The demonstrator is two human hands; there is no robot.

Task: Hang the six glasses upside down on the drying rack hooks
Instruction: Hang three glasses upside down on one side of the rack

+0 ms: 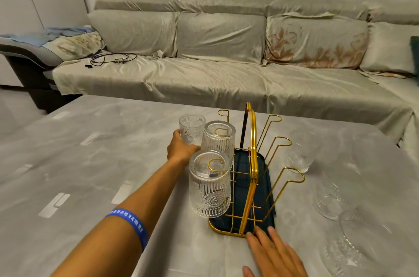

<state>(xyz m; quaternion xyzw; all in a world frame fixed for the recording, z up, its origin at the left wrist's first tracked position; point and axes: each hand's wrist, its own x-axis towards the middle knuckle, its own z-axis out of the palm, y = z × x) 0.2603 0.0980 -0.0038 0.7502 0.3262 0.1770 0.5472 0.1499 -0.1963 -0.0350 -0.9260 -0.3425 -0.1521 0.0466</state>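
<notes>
Right hand (275, 254) lies flat on the table (90, 163), fingers (252, 239) spread and released, tips touching the near rim of the rack (250, 186), gripping nothing. The tabletop is pale grey, marbled and glossy, with light patches reflected in it. Just beyond those fingertips sits the rack's dark tray with its gold edge, thin gold wire hooks rising either side of a tall looped handle. The three hooks on the right are bare; on the left, a ribbed, embossed glass (209, 186) hangs upside down on the nearest hook, a second glass (218, 138) on the next. The left arm, blue wristband (131, 224) on it, reaches past both, and the left hand (181, 147) has its fingers wrapped round a third glass (191, 127), upright by the far-left hook. Right of the rack, more clear glasses (299, 152) stand on the table, the nearest ones blurred. Farthest back, a long sofa (215, 50) under a wrinkled, shiny grey cover, cables (108, 59) on its seat, against a plain pale wall.
</notes>
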